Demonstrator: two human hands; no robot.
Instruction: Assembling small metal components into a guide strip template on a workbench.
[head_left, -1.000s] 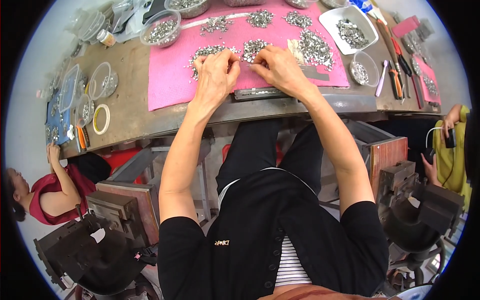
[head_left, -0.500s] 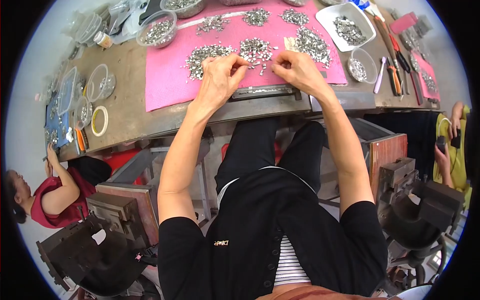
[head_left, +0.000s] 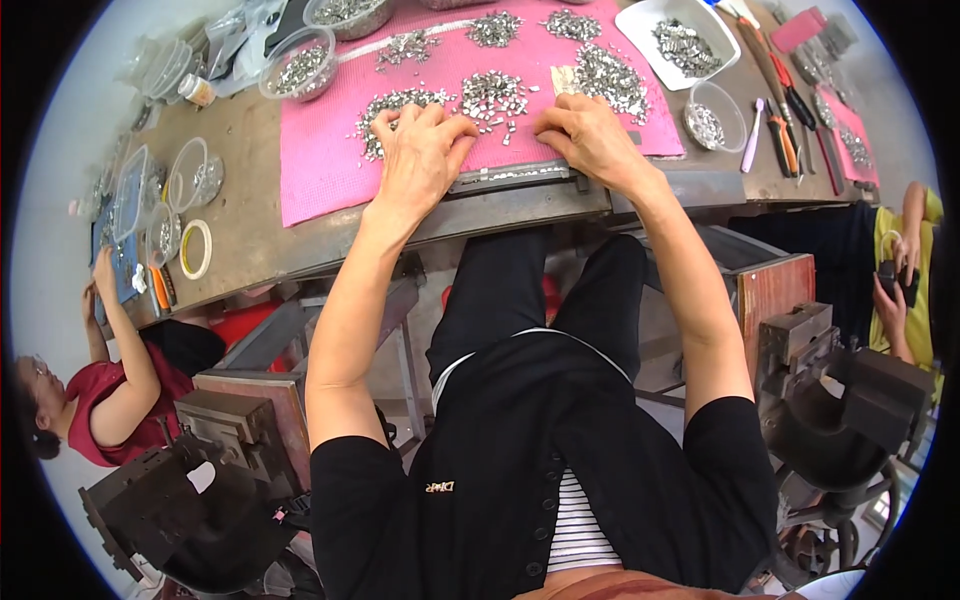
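Observation:
My left hand [head_left: 420,155] bends over the near-left pile of small silvery metal pieces [head_left: 378,115], its fingers curled down and thumb drawn in by the index finger. Whatever lies between those tips is hidden. Across a short gap, my right hand [head_left: 590,135] pinches finger and thumb together just above the pink mat [head_left: 325,165]; what it holds is too small to make out. Between the hands lies another pile of metal pieces [head_left: 492,92], with a few strays nearer me. Below them, a narrow dark metal bar [head_left: 515,177] with a row of bright pieces along it sits at the table edge.
More piles, including a large heap [head_left: 612,82], cover the mat. Around it stand a round clear tub [head_left: 300,70], a white tray [head_left: 705,30] and a small clear cup [head_left: 720,115]. Pliers [head_left: 783,145] lie at right. A roll of tape [head_left: 197,250] is at left. Two other people sit either side.
My left hand has shifted left and its fingers have moved over the near-left pile. The right hand stays pinched in about the same place. The whole view has shifted slightly.

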